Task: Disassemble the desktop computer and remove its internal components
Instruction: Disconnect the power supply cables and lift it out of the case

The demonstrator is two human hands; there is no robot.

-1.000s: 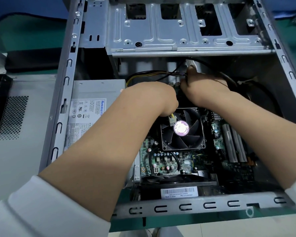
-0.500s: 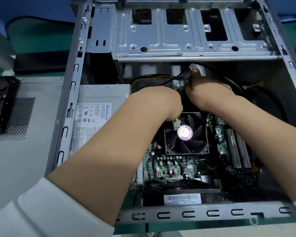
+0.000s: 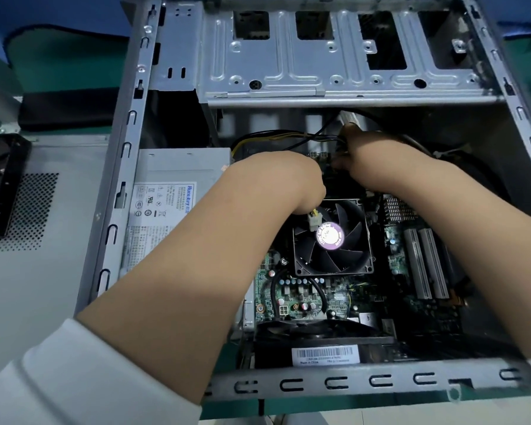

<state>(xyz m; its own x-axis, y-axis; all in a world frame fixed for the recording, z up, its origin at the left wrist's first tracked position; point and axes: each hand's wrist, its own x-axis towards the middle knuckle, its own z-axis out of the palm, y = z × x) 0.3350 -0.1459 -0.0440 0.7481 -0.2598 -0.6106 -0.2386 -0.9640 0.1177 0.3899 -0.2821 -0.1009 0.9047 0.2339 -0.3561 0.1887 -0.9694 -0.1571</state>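
1. Deep inside the open computer case (image 3: 126, 167), both hands work at the far edge of the motherboard (image 3: 307, 289), just beyond the CPU fan (image 3: 333, 237).
2. Right hand (image 3: 377, 161): its grip looks closed around the bundle of black and yellow power cables (image 3: 288, 137) where they meet the board, though the fingers are mostly hidden behind the knuckles.
3. Left hand (image 3: 285, 182): curled, with a small pale connector (image 3: 314, 220) sticking out below it over the fan; it appears to hold that connector's lead, but the fingers cannot be seen clearly.
4. Step in hand, as I judge it: unplugging the power leads from the motherboard, an early stage, since fan, memory sticks (image 3: 423, 265) and power supply (image 3: 166, 197), just left of the left grip, all sit in place.
5. Next move likely calls for squeezing the connector latch and pulling straight away from the board, not yanking on the wires.
6. Surroundings: the case lies on a green table (image 3: 59, 65); a perforated grey side panel (image 3: 28, 210) rests left of it, a black bracket (image 3: 3, 182) on top, a blue wall behind.
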